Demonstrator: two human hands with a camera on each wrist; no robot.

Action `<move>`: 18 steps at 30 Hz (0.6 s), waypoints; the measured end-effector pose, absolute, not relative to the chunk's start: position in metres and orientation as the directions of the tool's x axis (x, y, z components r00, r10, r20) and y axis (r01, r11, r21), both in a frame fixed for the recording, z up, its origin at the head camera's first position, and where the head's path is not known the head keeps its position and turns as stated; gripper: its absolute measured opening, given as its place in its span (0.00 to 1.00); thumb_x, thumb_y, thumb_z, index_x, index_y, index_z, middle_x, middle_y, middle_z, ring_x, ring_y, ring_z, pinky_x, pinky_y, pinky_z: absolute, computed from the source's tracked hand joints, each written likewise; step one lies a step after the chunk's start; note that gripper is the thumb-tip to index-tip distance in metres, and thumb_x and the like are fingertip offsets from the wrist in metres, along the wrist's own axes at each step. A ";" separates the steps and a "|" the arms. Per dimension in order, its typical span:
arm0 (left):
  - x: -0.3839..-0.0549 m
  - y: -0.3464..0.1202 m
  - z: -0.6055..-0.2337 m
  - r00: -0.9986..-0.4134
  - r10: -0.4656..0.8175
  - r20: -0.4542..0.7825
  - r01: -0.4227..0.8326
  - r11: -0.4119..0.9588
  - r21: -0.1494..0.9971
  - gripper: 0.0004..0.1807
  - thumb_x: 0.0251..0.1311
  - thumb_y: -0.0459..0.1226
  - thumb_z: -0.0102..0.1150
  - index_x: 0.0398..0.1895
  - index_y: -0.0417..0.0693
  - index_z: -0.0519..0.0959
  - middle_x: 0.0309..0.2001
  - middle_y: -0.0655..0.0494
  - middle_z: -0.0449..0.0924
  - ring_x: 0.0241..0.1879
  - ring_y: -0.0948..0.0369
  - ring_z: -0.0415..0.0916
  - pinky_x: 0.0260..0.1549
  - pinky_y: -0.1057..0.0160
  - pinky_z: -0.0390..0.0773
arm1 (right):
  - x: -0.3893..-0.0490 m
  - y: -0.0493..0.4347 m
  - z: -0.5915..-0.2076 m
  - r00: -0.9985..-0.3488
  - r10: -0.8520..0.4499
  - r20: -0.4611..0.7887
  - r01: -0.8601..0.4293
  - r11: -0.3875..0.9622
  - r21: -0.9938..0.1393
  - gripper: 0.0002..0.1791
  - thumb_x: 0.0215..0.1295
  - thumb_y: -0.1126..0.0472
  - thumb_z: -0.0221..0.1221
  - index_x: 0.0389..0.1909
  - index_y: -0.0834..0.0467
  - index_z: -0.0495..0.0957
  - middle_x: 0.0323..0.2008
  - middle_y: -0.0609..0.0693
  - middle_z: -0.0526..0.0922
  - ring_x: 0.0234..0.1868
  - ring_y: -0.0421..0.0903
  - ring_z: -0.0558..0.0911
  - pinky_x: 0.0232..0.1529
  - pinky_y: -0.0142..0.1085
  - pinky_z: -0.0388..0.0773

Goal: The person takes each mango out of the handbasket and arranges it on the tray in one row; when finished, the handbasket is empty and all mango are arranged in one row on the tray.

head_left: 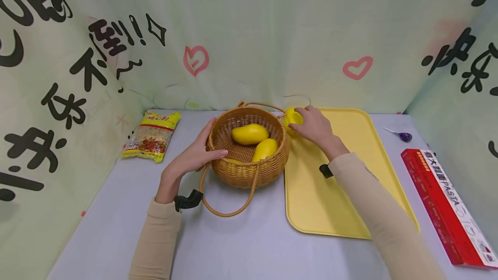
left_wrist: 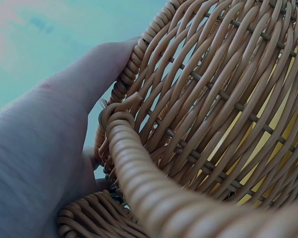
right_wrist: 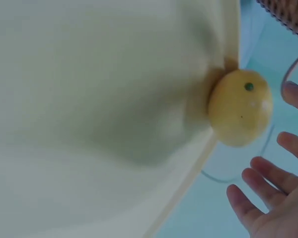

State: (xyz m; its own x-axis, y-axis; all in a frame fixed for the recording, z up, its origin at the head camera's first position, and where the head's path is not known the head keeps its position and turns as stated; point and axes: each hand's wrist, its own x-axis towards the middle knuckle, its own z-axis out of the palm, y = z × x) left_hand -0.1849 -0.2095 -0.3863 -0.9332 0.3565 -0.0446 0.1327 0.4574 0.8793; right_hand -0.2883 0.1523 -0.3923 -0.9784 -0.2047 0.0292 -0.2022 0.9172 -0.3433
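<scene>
By the tray's edge (head_left: pixel 289 198), the left hand (head_left: pixel 196 154) grips a basket (head_left: pixel 241 175) of mangoes (head_left: pixel 250 134); the right hand (head_left: pixel 316 127) spreads near fruit (right_wrist: pixel 241 109).

The red box (head_left: pixel 445 208) reads "PASTA"; black characters (head_left: pixel 88 74) including "不" and pink hearts (head_left: pixel 196 60) mark the pale cloth (head_left: pixel 256 55).

the right grip (head_left: pixel 315 125) partly hides a yellow fruit (head_left: pixel 291 119); close up, the handle (left_wrist: pixel 154 196) blurs
</scene>
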 end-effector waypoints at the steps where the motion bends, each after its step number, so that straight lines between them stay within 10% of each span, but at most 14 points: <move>1: -0.185 -0.210 -0.387 -0.933 0.357 -0.044 0.133 0.457 0.879 0.55 0.61 0.53 0.64 0.79 0.74 0.33 0.81 0.62 0.31 0.80 0.52 0.39 0.71 0.40 0.59 | -0.289 0.153 -0.388 -0.975 -0.221 0.030 -0.218 0.913 -0.344 0.36 0.66 0.44 0.59 0.71 0.56 0.67 0.67 0.64 0.68 0.64 0.63 0.69 0.54 0.61 0.75; 18: -0.186 -0.210 -0.385 -0.933 0.357 -0.045 0.134 0.462 0.877 0.56 0.61 0.53 0.65 0.79 0.72 0.33 0.81 0.59 0.33 0.79 0.51 0.41 0.70 0.40 0.60 | -0.293 0.146 -0.298 -0.850 -0.512 0.123 -0.527 0.828 -0.193 0.30 0.65 0.51 0.61 0.65 0.59 0.73 0.63 0.62 0.75 0.62 0.61 0.73 0.63 0.57 0.71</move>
